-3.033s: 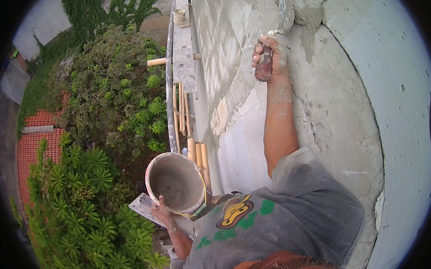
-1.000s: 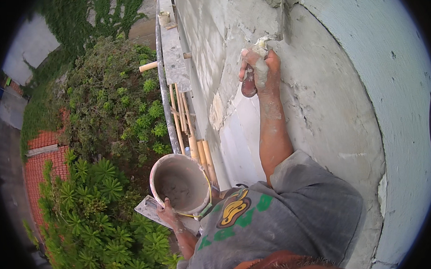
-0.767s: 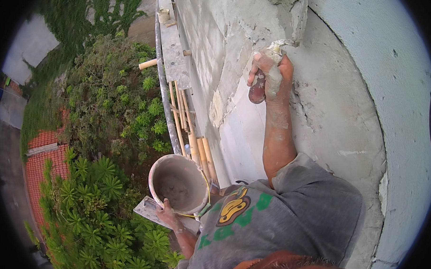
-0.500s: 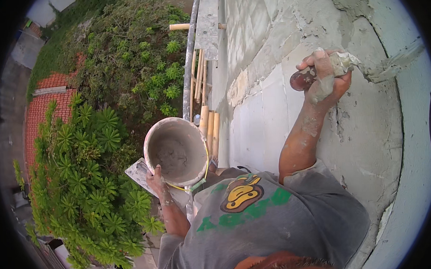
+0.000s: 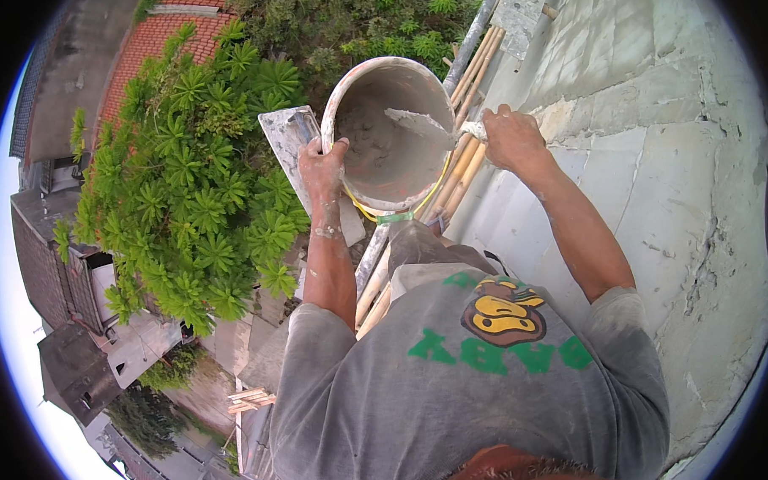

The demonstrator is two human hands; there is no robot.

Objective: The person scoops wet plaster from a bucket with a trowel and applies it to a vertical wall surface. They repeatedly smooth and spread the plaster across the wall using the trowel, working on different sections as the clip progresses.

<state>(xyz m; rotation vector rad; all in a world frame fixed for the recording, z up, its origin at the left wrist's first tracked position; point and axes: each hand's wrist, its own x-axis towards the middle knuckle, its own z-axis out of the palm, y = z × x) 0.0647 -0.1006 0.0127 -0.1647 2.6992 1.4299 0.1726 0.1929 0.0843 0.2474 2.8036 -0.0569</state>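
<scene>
My left hand (image 5: 322,168) grips the left rim of a mortar-stained bucket (image 5: 380,66) with a yellow handle. Behind that hand is a flat splattered board (image 5: 284,150) with a metal piece on it; whether my fingers also hold it is unclear. My right hand (image 5: 513,141) is closed on a mortar-coated trowel, whose blade (image 5: 415,125) dips into the bucket at its right side, above grey mortar in the bottom.
A grey plastered wall (image 5: 636,189) runs along my right. Bamboo poles (image 5: 474,165), a metal pipe (image 5: 376,251) and a splattered plank (image 5: 516,19) lie beside it. Far below on my left are trees (image 5: 188,188), tiled roofs (image 5: 166,44) and buildings.
My right hand and trowel have left the cracked upper wall and come down into the bucket. The bucket and left hand are raised in view, as the camera has turned toward the drop.
</scene>
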